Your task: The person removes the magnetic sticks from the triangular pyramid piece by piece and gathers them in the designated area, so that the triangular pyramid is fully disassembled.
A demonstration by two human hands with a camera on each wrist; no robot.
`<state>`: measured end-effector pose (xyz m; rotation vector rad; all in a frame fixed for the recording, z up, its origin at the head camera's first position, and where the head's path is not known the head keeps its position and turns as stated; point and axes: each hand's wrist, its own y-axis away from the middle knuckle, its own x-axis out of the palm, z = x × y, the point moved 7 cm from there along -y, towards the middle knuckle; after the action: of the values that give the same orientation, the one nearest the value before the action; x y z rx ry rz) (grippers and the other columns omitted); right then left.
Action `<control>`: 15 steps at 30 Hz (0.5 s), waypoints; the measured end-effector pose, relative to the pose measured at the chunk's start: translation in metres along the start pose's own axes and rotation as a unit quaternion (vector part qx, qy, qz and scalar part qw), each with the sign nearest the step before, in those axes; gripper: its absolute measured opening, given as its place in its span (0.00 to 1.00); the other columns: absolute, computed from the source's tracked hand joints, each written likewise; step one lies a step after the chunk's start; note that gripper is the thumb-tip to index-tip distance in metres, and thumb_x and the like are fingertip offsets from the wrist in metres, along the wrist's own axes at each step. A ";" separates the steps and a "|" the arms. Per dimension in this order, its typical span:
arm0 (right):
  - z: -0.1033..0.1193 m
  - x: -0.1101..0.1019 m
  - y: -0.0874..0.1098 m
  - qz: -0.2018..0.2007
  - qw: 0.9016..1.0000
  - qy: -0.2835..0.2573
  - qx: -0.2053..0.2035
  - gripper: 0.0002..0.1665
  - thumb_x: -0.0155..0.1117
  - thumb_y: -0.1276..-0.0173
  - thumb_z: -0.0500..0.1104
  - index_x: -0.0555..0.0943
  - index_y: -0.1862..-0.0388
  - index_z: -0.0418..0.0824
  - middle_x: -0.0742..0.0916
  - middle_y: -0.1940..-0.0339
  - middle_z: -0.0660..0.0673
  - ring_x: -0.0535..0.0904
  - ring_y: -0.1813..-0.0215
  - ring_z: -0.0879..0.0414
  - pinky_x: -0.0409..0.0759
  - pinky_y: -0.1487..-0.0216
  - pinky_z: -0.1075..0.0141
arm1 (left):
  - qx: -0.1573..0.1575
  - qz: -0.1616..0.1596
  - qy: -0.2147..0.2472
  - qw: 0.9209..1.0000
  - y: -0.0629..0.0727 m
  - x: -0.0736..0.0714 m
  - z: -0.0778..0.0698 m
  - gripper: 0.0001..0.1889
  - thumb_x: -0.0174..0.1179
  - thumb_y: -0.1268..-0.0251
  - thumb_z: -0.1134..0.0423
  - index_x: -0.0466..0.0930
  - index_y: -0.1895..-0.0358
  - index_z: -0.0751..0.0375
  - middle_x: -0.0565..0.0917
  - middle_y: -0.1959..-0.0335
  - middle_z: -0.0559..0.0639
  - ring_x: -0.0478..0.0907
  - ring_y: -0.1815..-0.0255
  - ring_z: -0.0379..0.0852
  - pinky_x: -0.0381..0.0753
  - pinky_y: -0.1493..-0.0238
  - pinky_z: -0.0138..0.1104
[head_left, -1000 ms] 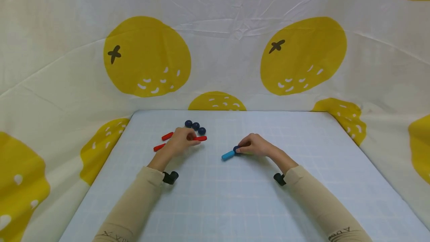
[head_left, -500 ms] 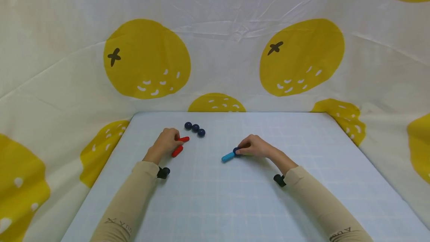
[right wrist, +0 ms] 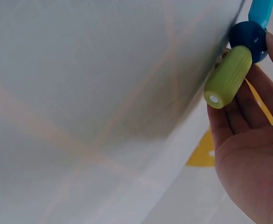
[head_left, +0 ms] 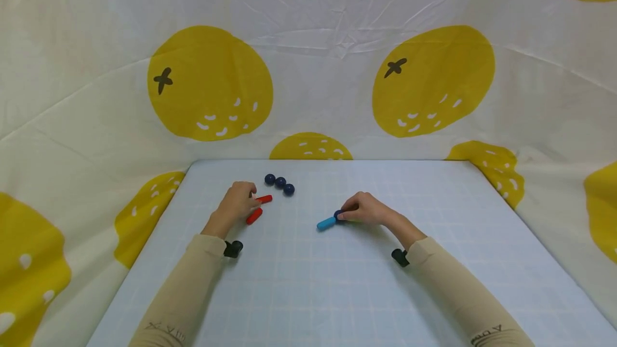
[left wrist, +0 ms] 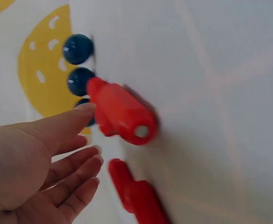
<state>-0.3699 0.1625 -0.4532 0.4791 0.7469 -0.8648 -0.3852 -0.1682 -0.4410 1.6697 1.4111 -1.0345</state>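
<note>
In the head view my left hand point(head_left: 236, 200) hovers beside the red rods point(head_left: 254, 216), thumb and fingers apart. The left wrist view shows its fingers loosely extended, the thumb tip overlapping the end of a red rod point(left wrist: 127, 114); whether they touch, I cannot tell. Another red piece point(left wrist: 145, 205) lies lower down. My right hand point(head_left: 366, 209) pinches a dark blue ball point(head_left: 338, 215). A light blue rod point(head_left: 326, 224) is attached to that ball, and a yellow-green rod point(right wrist: 229, 77) sticks out from it in the right wrist view.
Three dark blue balls point(head_left: 280, 182) sit in a slanting row behind the red rods. The pale checked table point(head_left: 308, 293) ends at a back edge, where a white curtain point(head_left: 323, 79) with yellow fruit shapes hangs. Each wrist wears a small black camera point(head_left: 233, 249).
My left hand has carried a red rod leftward and let it go, its fingers now parted. The right hand keeps its pinch on the ball and has barely moved.
</note>
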 end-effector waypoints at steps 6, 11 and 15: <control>-0.001 0.000 -0.001 -0.008 1.000 -0.001 0.009 0.12 0.71 0.30 0.49 0.91 0.57 0.43 0.90 0.61 0.53 0.77 0.58 0.56 0.77 0.57 0.62 | 0.076 -0.009 0.022 0.997 0.011 0.002 -0.046 0.21 0.67 0.30 0.56 0.81 0.43 0.69 0.83 0.51 0.62 0.77 0.54 0.55 0.80 0.48 0.46; 0.000 0.001 -0.003 -0.008 1.000 -0.001 0.009 0.11 0.71 0.30 0.49 0.91 0.58 0.43 0.90 0.62 0.53 0.78 0.58 0.56 0.77 0.56 0.61 | 0.122 0.069 0.071 0.988 0.018 0.035 -0.088 0.21 0.68 0.31 0.53 0.82 0.42 0.63 0.83 0.52 0.55 0.76 0.56 0.48 0.81 0.53 0.38; -0.001 0.002 -0.005 -0.007 1.000 0.004 0.001 0.13 0.70 0.29 0.50 0.91 0.58 0.43 0.91 0.61 0.52 0.80 0.57 0.58 0.79 0.55 0.62 | 0.153 0.105 0.083 0.979 0.019 0.059 -0.111 0.20 0.68 0.31 0.53 0.83 0.43 0.63 0.84 0.56 0.51 0.77 0.59 0.45 0.81 0.54 0.37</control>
<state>-0.3740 0.1592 -0.4556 0.4797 0.7569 -0.8777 -0.3471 -0.0473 -0.4459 2.1220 1.1859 -1.0508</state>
